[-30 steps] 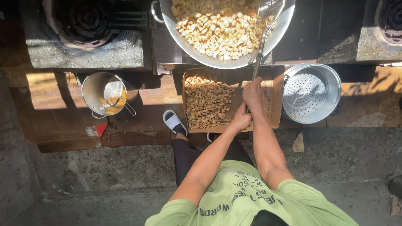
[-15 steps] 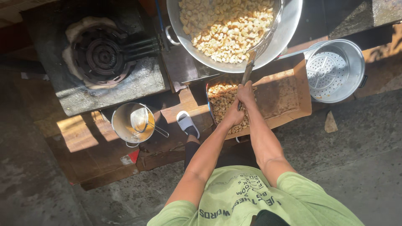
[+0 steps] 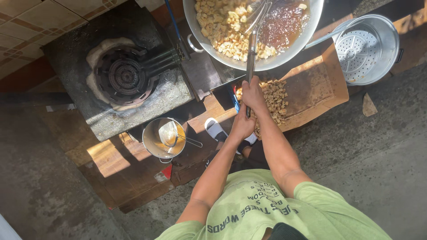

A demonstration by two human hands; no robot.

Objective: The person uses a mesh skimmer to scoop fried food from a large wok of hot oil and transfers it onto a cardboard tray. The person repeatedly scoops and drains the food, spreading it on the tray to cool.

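A wide metal wok (image 3: 284,55) of fried pieces and brown oil sits just beyond the fingers. Beside them lies a flat cardboard tray (image 3: 320,84) holding more fried pieces (image 3: 271,100), directly under the hands. A long-handled skimmer (image 3: 252,42) reaches from the fingers up into the wok. The right hand (image 3: 253,94) has its fingers wrapped fully closed around the skimmer's handle; the left hand (image 3: 242,126), just behind it, is curled closed at the handle's end.

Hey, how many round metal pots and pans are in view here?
3: the big wok at top, the perforated steamer pot at right, the small pot with a ladle below the burner. Others may sit off-frame.
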